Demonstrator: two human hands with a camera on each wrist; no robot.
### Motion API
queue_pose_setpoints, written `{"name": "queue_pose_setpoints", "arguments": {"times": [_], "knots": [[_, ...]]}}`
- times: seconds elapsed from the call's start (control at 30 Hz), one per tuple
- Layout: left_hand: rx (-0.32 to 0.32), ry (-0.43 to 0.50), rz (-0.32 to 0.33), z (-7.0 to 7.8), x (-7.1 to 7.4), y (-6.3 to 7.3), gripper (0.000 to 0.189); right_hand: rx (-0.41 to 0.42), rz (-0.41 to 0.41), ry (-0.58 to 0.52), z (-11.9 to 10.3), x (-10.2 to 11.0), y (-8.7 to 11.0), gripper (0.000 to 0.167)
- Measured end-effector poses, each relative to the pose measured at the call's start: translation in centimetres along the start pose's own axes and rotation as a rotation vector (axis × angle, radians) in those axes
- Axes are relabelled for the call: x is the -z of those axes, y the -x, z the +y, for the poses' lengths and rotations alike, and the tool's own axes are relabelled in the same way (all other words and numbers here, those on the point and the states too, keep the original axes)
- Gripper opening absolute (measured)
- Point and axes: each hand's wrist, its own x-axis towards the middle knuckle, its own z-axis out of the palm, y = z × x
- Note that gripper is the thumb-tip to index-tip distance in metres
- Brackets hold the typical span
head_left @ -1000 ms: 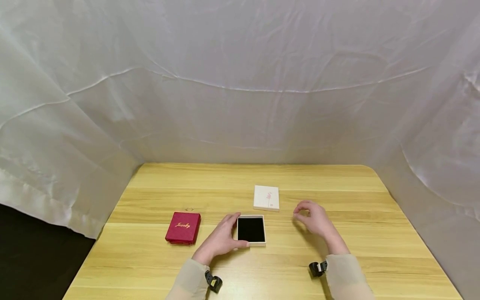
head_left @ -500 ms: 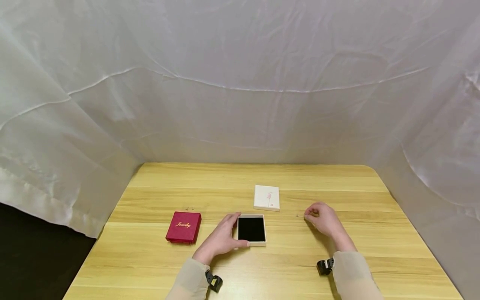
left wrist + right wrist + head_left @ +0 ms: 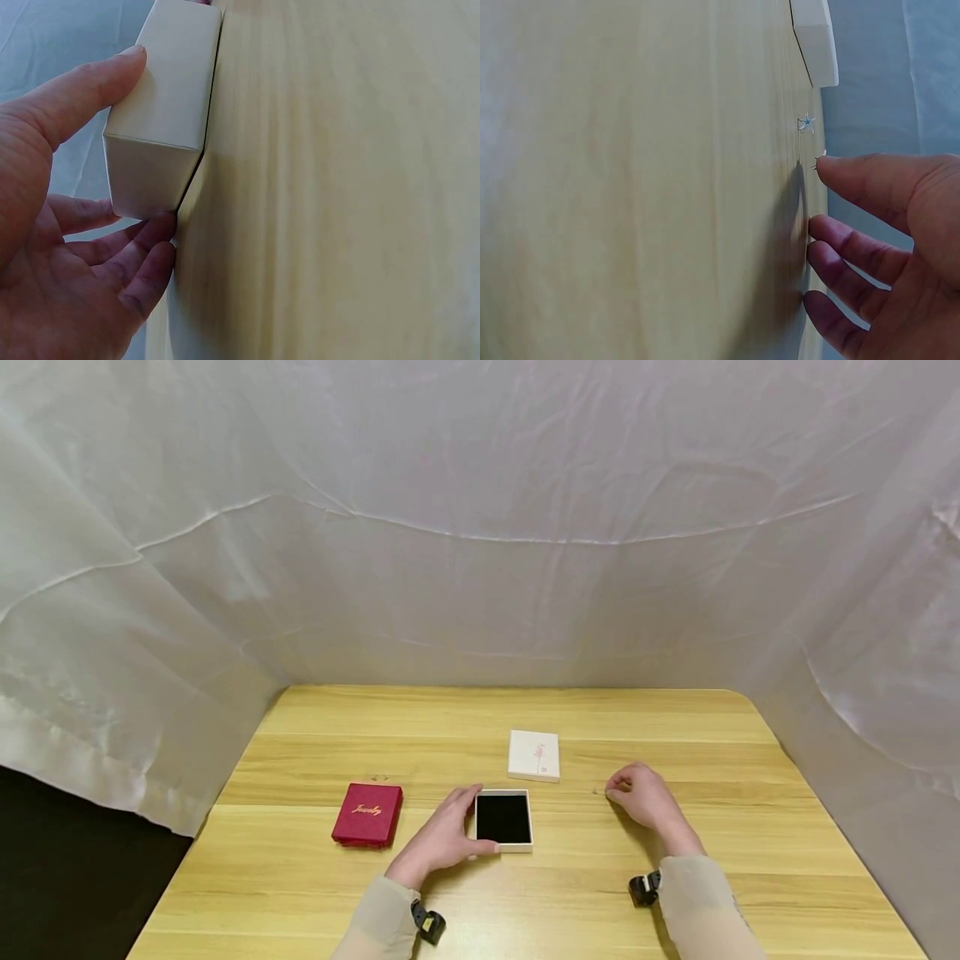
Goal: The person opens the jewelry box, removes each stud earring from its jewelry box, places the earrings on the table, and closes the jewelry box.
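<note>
My left hand [image 3: 447,835] grips an open white jewelry box [image 3: 531,828] by its walls, thumb at the near side, fingers at the far left. Its inside shows a black pad [image 3: 501,818]. In the left wrist view the thumb lies on the pale box wall [image 3: 169,82], fingertips beneath the far edge. To the right, my right hand [image 3: 647,797] is low over the table, thumb and forefinger together. A tiny spiky earring [image 3: 815,163] shows at the thumb tip, partly hidden. Just beyond it a small star-shaped earring [image 3: 807,123] sits on the table.
A white lid [image 3: 533,756] with a pink figure lies behind the box. Left of my left hand stands a red jewelry box [image 3: 367,815], with tiny thin pieces [image 3: 379,777] behind it. Pale curtains [image 3: 480,593] surround the wooden table [image 3: 570,910].
My right hand first moved right, uncovering the small earring on the table, then shifted slightly back left toward it. My left hand and the boxes stay in place.
</note>
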Motion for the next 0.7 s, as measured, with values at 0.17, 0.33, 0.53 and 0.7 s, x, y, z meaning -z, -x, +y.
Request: {"name": "queue_pose_setpoints", "arguments": {"times": [0.17,0.33,0.53,0.7], "knots": [[0.007,0.004,-0.001,0.01,-0.01,0.0,0.101,-0.01,-0.005,0.013,-0.1,-0.05,0.02,0.004],[0.009,0.004,-0.001,0.0,-0.06,-0.01,0.102,-0.01,-0.012,0.02,-0.12,-0.06,0.01,0.005],[0.01,0.001,0.0,0.03,-0.06,0.0,0.101,-0.001,-0.012,0.014,-0.07,0.0,0.01,0.005],[0.012,0.0,0.0,0.1,-0.02,0.03,0.101,-0.002,-0.024,-0.015,0.29,0.11,-0.06,0.008]]}}
